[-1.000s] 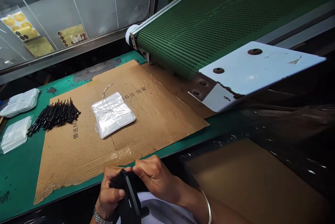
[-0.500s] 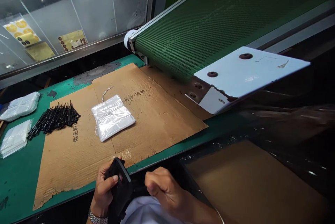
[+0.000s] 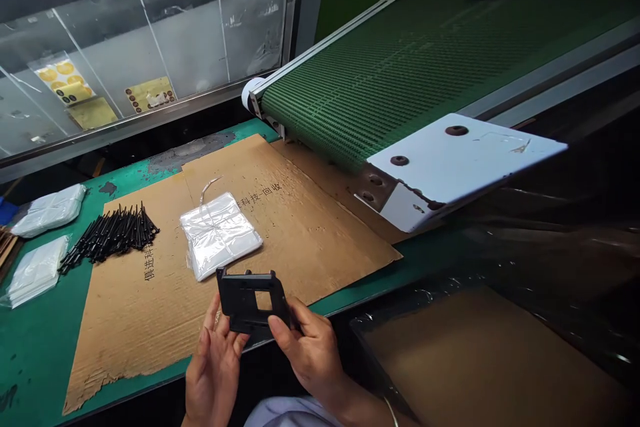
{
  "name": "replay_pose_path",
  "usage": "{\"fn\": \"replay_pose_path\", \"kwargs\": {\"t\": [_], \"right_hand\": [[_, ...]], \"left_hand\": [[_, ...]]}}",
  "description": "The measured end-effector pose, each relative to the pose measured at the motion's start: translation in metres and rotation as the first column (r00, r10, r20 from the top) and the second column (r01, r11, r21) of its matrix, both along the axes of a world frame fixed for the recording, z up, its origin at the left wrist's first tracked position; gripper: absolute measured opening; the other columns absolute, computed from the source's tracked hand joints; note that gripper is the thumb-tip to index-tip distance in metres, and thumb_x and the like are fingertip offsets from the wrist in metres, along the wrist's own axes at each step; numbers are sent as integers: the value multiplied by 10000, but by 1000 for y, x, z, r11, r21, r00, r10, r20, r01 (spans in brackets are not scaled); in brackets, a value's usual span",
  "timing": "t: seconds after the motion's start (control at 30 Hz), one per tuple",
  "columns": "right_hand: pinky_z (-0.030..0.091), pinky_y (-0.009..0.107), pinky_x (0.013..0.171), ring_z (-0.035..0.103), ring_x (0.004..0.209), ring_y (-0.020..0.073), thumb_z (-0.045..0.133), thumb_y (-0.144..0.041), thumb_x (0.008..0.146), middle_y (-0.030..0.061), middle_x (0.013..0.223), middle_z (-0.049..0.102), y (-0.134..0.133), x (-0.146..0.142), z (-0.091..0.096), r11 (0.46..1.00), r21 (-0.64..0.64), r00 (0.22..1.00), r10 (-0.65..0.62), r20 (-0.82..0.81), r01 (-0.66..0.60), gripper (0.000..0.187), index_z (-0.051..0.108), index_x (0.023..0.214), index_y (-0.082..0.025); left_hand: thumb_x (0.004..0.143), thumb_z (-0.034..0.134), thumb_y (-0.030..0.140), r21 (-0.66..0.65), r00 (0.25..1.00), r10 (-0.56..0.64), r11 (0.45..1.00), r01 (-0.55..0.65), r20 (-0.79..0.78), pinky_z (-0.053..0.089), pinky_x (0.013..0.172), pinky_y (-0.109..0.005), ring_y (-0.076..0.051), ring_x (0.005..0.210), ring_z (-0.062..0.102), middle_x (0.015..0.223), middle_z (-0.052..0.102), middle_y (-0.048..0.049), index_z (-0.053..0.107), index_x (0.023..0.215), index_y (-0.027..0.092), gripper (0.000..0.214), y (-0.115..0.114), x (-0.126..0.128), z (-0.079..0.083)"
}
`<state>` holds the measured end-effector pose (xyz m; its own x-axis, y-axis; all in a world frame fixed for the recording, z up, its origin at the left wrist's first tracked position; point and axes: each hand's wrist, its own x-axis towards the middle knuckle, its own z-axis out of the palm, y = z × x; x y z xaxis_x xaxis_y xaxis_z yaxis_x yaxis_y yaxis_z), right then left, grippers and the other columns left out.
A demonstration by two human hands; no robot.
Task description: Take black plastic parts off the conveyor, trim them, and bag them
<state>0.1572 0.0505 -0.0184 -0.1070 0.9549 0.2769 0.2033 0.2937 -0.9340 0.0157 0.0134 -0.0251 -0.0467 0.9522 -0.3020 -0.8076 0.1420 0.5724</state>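
A black moulded plastic frame [image 3: 250, 300] with a square opening hangs just above the front edge of the cardboard. My right hand [image 3: 310, 354] pinches its lower right side between thumb and fingers. My left hand [image 3: 215, 367] lies spread below its left corner, fingers apart, close to the part but not clearly gripping it. Further ahead, a stack of clear plastic bags [image 3: 220, 234] rests on the cardboard sheet [image 3: 320, 240]. A pile of thin black pins [image 3: 110, 234] lies to its left.
A green belt conveyor [image 3: 380, 94] slopes up to the right, ending above the cardboard, with a white metal plate [image 3: 450, 167] on its side. Two white bag bundles [image 3: 50, 210] lie on the green mat [image 3: 35, 347] at left. A window with stickers runs behind.
The black frame has risen from my lap and turned to show its square opening. My left hand has opened and come away from it. The view has shifted slightly.
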Motion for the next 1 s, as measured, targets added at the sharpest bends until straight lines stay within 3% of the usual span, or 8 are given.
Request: {"fn": "replay_pose_path", "kwargs": {"t": [0.1, 0.17, 0.3, 0.43, 0.63, 0.83, 1.0], "right_hand": [[367, 216, 456, 459, 437, 100, 430, -418, 864, -21, 516, 508, -11, -12, -7, 957, 284, 989, 14, 145, -55, 298, 541, 775, -156], [387, 236, 496, 509, 480, 121, 331, -495, 887, 10, 544, 547, -17, -13, -8, 914, 380, 979, 70, 189, -138, 417, 536, 769, -152], [343, 228, 491, 462, 460, 100, 134, -403, 945, -4, 508, 484, -14, -1, 5, 892, 374, 961, 186, 205, -252, 516, 492, 663, -163], [261, 236, 452, 375, 417, 83, 200, -304, 954, -29, 472, 407, 5, 8, 20, 852, 396, 916, 211, 341, -343, 474, 415, 551, -176], [233, 257, 450, 375, 423, 92, 208, -292, 955, -22, 474, 444, 21, 3, 19, 764, 462, 831, 170, 529, -450, 481, 461, 565, -165], [196, 278, 423, 385, 399, 96, 145, -327, 958, -16, 449, 445, 12, 5, 14, 695, 468, 780, 219, 587, -547, 551, 457, 531, -172], [167, 289, 410, 371, 379, 105, 182, -336, 953, -7, 414, 456, -7, 13, 13, 637, 417, 701, 286, 653, -649, 549, 463, 508, -178]], "left_hand": [[758, 571, 290, -107, 975, 43, 994, -20, 219, 454, 834, -313, -189, 896, 596, 946, 673, -70, 644, 1021, 237, 278, 1, 15, 4], [755, 567, 201, -211, 959, 131, 975, -77, 252, 487, 726, -268, -147, 732, 620, 771, 688, -33, 673, 953, 239, 228, 3, 16, 7], [713, 595, 126, -281, 965, 194, 949, -140, 175, 483, 584, -223, -110, 591, 594, 692, 673, -8, 679, 939, 235, 265, 2, 5, 12], [659, 649, 111, -268, 987, 108, 961, -73, 118, 480, 617, -213, -101, 610, 583, 728, 668, -10, 653, 1010, 243, 375, -7, 3, 15], [608, 694, 126, -285, 998, -27, 958, 41, 52, 475, 595, -210, -122, 607, 593, 755, 672, -51, 646, 1032, 206, 435, -11, 5, 17], [607, 716, 149, -280, 999, -6, 960, 21, 53, 415, 487, -163, -71, 498, 506, 593, 592, 8, 648, 1011, 179, 411, -8, 2, 20], [586, 737, 183, -295, 999, 33, 955, -33, -5, 428, 485, -172, -72, 498, 496, 621, 596, 7, 647, 1001, 179, 425, -6, -2, 19]]}}
